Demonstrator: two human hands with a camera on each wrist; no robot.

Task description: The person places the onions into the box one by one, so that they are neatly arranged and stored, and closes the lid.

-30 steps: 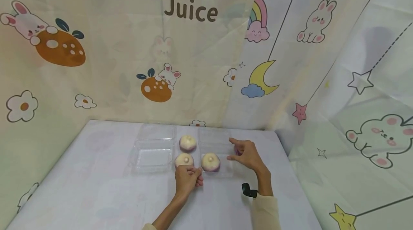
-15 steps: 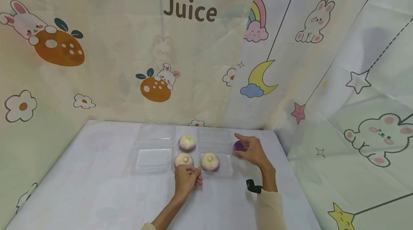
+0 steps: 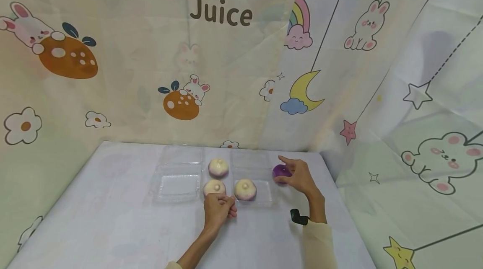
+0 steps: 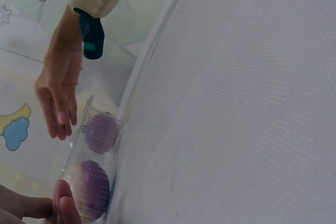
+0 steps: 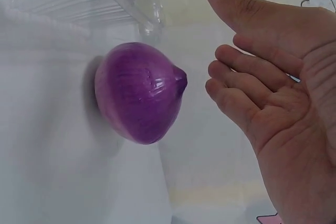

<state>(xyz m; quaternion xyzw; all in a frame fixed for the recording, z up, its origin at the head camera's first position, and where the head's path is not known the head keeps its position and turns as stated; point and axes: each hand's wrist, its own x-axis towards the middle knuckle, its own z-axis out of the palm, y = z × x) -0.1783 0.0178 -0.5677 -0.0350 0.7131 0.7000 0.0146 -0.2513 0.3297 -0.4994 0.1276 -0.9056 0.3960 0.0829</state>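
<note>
My left hand (image 3: 220, 209) stays at the near left corner of the right clear plastic container (image 3: 264, 202), thumb and fingers pinching its rim. Through the ribbed plastic in the left wrist view shows a pale-topped purple onion (image 4: 92, 190). The same onion (image 3: 245, 190) sits in that container's front part. My right hand (image 3: 299, 174) is around a purple onion (image 3: 281, 173) right of the container, index finger and thumb spread. In the right wrist view this onion (image 5: 139, 93) stands on the table, apart from the loosely bent fingers (image 5: 236, 98).
Two more pale-topped onions, one at the back (image 3: 218, 168) and one in front (image 3: 214, 187), stand between the containers. A second open clear container (image 3: 180, 185) lies at the left. Printed cloth (image 3: 226, 72) hangs behind the white table (image 3: 113, 218).
My right hand has drawn back to the right from the container, and the purple onion beside it has come into fuller view. My left hand stays where it was.
</note>
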